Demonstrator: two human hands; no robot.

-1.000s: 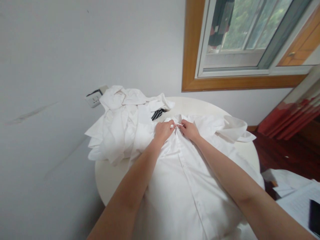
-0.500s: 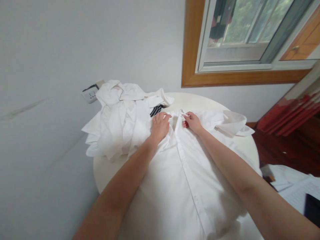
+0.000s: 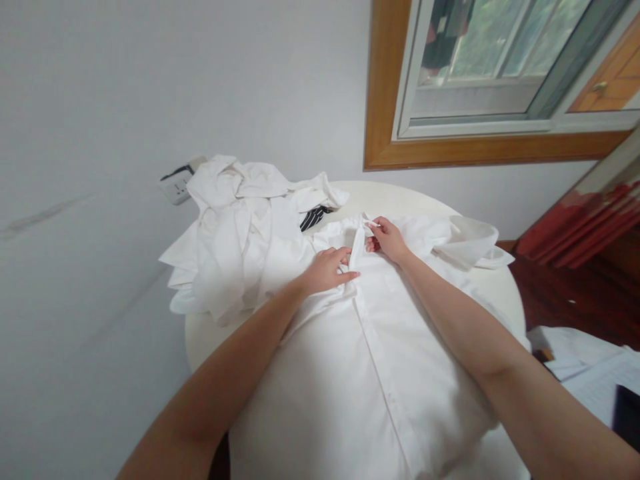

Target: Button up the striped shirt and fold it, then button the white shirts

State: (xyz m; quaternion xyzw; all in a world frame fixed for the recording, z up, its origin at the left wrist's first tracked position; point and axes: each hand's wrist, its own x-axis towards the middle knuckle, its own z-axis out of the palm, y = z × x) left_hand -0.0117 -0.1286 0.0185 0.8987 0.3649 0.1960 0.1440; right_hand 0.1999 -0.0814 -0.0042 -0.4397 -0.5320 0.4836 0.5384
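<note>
A white button-up shirt (image 3: 380, 373) lies front-up on a round white table (image 3: 500, 293), collar at the far end. My right hand (image 3: 386, 239) pinches the shirt's front placket (image 3: 358, 248) near the collar and holds it lifted. My left hand (image 3: 327, 269) lies on the shirt's left chest just below, fingers stretched toward the placket and pressing the cloth flat.
A heap of crumpled white clothes (image 3: 240, 227) with a black striped piece (image 3: 313, 217) fills the table's far left, against the wall by a socket (image 3: 175, 187). A wood-framed window (image 3: 480, 87) is at upper right. Papers (image 3: 585, 373) and dark red floor lie at right.
My left hand has let go of the collar area and slid nearer, flattening on the shirt. My right hand stays pinched on the placket and has lifted it.
</note>
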